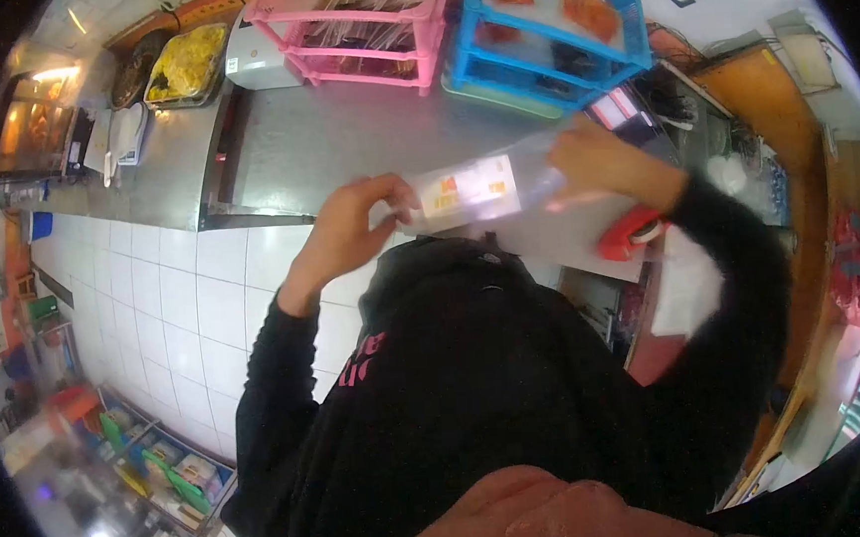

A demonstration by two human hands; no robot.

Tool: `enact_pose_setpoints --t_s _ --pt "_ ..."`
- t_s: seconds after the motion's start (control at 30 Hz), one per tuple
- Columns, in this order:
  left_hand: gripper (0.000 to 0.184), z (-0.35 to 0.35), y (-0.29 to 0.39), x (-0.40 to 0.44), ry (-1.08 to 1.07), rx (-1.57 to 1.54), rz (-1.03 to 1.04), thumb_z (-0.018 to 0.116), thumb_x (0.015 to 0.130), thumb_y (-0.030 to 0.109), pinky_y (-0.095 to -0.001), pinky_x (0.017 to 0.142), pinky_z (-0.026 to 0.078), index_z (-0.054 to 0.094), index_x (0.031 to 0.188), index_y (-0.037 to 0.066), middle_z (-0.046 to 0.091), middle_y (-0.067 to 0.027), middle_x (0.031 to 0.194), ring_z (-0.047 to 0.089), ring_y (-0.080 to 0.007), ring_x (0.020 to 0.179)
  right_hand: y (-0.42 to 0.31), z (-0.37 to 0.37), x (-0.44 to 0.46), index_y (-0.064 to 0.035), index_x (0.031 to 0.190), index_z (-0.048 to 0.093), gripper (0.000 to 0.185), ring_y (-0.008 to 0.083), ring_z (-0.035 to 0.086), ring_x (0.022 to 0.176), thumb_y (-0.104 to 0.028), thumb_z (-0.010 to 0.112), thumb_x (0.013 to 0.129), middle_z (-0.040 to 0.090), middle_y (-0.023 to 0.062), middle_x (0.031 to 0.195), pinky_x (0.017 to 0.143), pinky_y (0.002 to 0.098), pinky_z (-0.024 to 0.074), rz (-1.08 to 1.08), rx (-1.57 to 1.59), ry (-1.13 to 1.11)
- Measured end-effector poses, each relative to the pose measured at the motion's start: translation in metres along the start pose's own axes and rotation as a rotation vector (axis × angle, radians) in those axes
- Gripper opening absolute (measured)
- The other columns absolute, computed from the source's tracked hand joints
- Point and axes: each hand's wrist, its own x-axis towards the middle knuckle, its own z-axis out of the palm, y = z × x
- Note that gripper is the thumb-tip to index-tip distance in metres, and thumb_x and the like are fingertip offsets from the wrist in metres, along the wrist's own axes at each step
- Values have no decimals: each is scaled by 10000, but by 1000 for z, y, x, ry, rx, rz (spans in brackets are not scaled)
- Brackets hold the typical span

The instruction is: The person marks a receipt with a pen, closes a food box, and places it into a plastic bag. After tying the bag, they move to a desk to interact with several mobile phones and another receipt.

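Note:
A clear plastic bag (539, 181) with a white label (470, 193) printed in yellow and orange is stretched between my hands, above the front edge of the metal counter (331, 136). My left hand (352, 224) pinches the bag's left end, thumb and fingers curled. At the other end, my right hand (597, 167) is closed on the plastic; its fingers are partly blurred. Just below my right wrist, a red object that looks like a tape dispenser (632, 232) lies on the counter.
Behind my hands stand a pink rack (425, 54) with wrapped items and a blue basket rack (559, 50) with orange-coloured packs. Left of them are a tray of yellow food (187, 66) and a lit display case (36, 121). White floor tiles (173, 306) show at lower left.

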Motion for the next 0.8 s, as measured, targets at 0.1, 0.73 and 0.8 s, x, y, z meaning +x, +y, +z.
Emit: enact_pose_setpoints --t_s 0.1,0.73,0.8 --pt "795 -1 59 15 -25 -481 113 744 698 1 -367 887 461 376 1399 83 620 -114 1156 589 -187 1064 -19 -6 -45 -83 898 634 345 273 588 941 -337 739 691 625 120 887 901 429 385 -181 -15 236" --pt "1218 238 85 136 -847 247 453 700 763 594 -551 981 344 -122 1500 80 435 -377 1225 496 -488 1093 -55 242 141 -92 1379 443 708 380 519 1147 -436 648 795 526 235 1252 1024 416 407 640 1018 658" --pt "1176 244 71 132 -877 279 461 666 792 596 -535 962 362 -116 1502 82 455 -396 1178 503 -494 1065 -57 285 172 -93 1272 530 576 356 551 1031 -387 643 791 555 213 1141 945 392 428 520 1124 962"
